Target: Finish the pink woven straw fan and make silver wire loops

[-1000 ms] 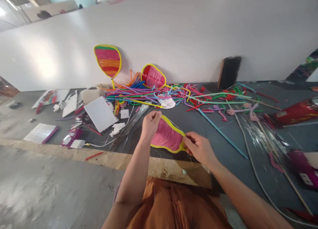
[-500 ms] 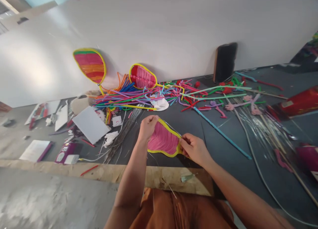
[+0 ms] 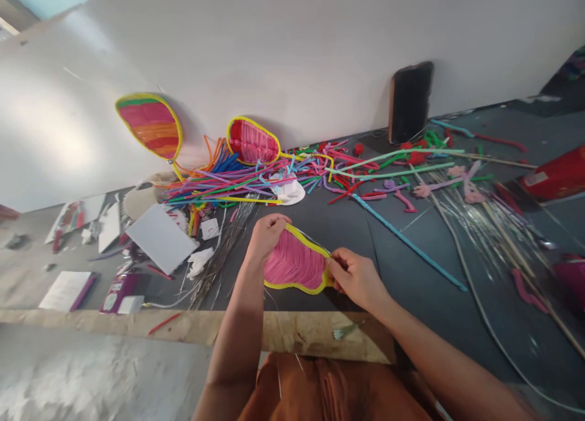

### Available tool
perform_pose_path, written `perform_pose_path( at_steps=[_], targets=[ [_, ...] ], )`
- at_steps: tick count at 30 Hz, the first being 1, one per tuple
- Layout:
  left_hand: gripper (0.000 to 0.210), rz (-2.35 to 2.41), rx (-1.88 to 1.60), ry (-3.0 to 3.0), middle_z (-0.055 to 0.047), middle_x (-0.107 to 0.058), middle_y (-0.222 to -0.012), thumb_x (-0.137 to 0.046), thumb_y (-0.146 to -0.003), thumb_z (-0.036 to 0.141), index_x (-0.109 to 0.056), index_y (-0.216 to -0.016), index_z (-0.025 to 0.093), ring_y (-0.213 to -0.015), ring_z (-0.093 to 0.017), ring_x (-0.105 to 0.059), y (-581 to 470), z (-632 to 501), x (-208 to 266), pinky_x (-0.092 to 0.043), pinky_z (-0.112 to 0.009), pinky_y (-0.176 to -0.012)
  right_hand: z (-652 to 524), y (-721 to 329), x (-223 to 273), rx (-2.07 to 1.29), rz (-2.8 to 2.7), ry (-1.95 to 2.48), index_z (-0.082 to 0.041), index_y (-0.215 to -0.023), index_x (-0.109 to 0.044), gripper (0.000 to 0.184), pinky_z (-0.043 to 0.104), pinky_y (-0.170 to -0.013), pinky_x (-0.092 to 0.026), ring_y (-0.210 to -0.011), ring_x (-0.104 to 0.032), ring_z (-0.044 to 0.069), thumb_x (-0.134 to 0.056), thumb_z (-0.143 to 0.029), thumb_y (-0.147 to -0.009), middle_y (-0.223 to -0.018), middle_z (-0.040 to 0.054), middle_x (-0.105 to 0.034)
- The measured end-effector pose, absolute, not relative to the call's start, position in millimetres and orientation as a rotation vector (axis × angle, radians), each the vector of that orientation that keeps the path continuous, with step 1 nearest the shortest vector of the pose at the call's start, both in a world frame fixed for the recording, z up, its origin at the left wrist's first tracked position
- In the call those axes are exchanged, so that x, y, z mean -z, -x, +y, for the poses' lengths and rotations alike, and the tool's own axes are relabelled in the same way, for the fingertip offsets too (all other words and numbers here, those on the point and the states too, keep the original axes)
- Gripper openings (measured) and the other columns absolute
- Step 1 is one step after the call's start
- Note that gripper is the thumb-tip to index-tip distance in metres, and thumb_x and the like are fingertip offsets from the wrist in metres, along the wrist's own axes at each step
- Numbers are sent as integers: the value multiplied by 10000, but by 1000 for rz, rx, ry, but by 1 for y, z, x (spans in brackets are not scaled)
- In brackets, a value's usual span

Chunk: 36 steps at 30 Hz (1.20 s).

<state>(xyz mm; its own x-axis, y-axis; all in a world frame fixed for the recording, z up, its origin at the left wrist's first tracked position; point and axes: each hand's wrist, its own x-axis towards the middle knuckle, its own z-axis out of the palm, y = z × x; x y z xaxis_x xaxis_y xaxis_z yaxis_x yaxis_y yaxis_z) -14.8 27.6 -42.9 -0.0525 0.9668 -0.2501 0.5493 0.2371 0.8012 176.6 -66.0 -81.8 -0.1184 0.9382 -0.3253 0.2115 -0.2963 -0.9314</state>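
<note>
A pink panel, finely ridged and bordered in fuzzy yellow, is pinched at its wide end by the left hand and at its narrow end by the right hand. Beyond both, slender fuzzy stems are heaped.

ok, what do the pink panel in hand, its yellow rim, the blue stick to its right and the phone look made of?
Pink panel: probably fibre strands, matte; fine parallel lines show.
Yellow rim: likely chenille stem, matte; thick, soft-looking edge.
Blue stick: perhaps chenille too, matte; slightly uneven outline.
Phone: likely glass front, smooth and dark; brownish edge material unclear.
</note>
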Motion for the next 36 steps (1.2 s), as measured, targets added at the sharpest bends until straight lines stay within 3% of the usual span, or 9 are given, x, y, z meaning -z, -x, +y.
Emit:
perform_pose_path(
  at_steps=[6,9,16,28,33,36],
  targets=[
    [257,1643,-523,-1936,23,-622,-741,-390,-762,156,-635,-819,209,-676,-126,-551,16,24,33,-385,-236,-648,-66,-177,81,-1466,-1317,1500,-212,-748,-541,223,196,-416,-405,-401,-537,108,-467,-398,-846,-495,-39,-558],
    [261,1496,-527,-2125,-1,-645,-849,-370,-794,130,-620,-823,199,-811,-133,-582,20,21,29,-410,-245,-756,-66,-178,81,-1462,-1322,1500,-213,-756,-544,220,197,-414,-402,-396,-535,109,-467,-398,-847,-482,-42,-556],
    [152,1375,-560,-2306,-32,-627,-899,-552,-819,311,-604,-903,195,-856,-147,-585,28,16,36,-452,-257,-787,-66,-178,78,-1431,-1348,1499,-212,-751,-544,211,198,-420,-392,-399,-536,109,-464,-380,-850,-481,-42,-558],
    [302,1118,-162,-2635,-45,-584,-857,-398,-919,338,-641,-1058,226,-777,-133,-581,39,27,27,-444,-245,-704,-65,-178,75,-1338,-1468,1530,-209,-721,-534,193,197,-432,-385,-407,-534,111,-446,-323,-850,-471,-39,-565],
    [298,927,-32,-2776,-59,-621,-897,-403,-915,361,-651,-930,196,-864,-168,-575,33,35,20,-418,-304,-798,-65,-177,74,-1346,-1479,1527,-208,-736,-540,190,194,-430,-379,-406,-530,107,-447,-330,-849,-468,-44,-562],
    [302,873,128,-2825,-54,-622,-817,-376,-922,321,-631,-845,178,-822,-168,-569,27,37,16,-399,-308,-784,-65,-177,73,-1354,-1474,1531,-207,-733,-543,195,190,-422,-370,-405,-526,103,-442,-328,-849,-467,-45,-559]
  ],
)
